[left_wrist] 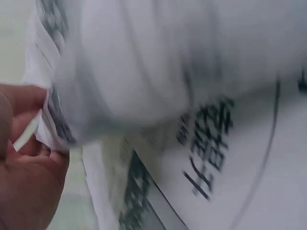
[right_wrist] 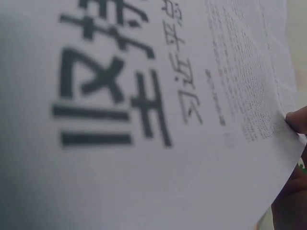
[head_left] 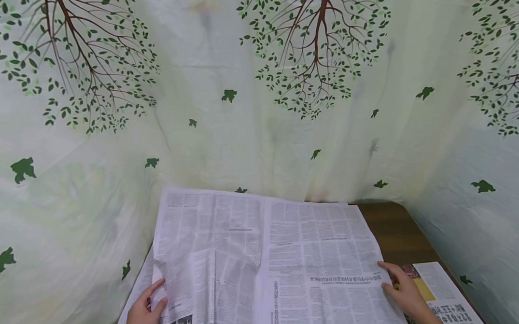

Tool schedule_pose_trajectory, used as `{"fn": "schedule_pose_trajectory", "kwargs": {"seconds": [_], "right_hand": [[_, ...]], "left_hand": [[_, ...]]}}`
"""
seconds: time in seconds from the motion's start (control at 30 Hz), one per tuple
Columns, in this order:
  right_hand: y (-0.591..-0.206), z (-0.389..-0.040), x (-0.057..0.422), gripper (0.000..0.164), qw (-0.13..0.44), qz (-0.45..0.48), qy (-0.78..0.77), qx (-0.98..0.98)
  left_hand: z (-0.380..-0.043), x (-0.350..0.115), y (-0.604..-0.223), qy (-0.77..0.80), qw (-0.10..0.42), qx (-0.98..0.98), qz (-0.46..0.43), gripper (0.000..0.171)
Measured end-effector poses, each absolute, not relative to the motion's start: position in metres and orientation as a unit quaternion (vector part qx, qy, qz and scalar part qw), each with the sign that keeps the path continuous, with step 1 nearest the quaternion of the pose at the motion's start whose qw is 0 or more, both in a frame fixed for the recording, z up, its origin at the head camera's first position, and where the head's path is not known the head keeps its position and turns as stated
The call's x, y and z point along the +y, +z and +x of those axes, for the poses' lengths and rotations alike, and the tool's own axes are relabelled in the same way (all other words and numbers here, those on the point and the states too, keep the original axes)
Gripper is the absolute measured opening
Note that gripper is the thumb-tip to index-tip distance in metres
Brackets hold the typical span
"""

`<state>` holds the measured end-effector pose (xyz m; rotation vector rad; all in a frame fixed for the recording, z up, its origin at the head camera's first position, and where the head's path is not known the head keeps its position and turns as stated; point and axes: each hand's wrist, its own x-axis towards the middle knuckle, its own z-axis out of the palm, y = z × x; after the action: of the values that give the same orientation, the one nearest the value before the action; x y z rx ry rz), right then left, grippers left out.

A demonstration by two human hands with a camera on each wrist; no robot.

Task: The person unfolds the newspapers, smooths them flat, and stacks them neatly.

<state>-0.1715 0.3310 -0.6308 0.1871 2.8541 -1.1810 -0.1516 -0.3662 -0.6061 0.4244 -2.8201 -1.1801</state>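
The unfolded newspaper [head_left: 324, 256] lies in the lower middle of the head view, its far edge reaching in front of the leaf-patterned cloth [head_left: 215, 149] and its near edge cut by the bottom of the frame. The left hand [head_left: 144, 312], at the lower left, pinches the left margin between thumb and fingers; the right hand [head_left: 408, 293], at the lower right, pinches the opposite margin in the same manner, as both wrist views confirm. I judge that the step in hand is the handling of the spread sheet by its two sides; the next move calls for an even pull from both hands, because the left page is wrinkled and thin paper can tear. The center fold [head_left: 266, 229] runs almost up and down the frame, and the headline print seems to be upside down. The long axis appears to go from left to right, though the cut edge leaves some doubt. Another printed paper [head_left: 454, 289] rests at the lower right on the dark wooden table [head_left: 397, 231].
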Motion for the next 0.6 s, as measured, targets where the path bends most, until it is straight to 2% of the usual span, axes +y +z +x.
{"fn": "schedule_pose_trajectory", "kwargs": {"seconds": [0.17,0.3,0.43,0.6], "right_hand": [[-0.628,-0.172,0.333,0.064,0.031,0.067,-0.373,0.925],[-0.627,-0.172,0.334,0.064,0.03,0.059,-0.369,0.927],[-0.627,-0.174,0.335,0.064,0.025,0.048,-0.366,0.929],[-0.629,-0.173,0.335,0.066,0.016,0.032,-0.362,0.932]], "left_hand": [[-0.147,-0.382,-0.618,-0.323,0.01,-0.931,0.167,0.056],[-0.144,-0.391,-0.63,-0.297,-0.009,-0.944,0.144,0.059],[-0.143,-0.394,-0.632,-0.289,-0.005,-0.95,0.117,0.06],[-0.142,-0.398,-0.629,-0.279,0.007,-0.954,0.112,0.053]]}}
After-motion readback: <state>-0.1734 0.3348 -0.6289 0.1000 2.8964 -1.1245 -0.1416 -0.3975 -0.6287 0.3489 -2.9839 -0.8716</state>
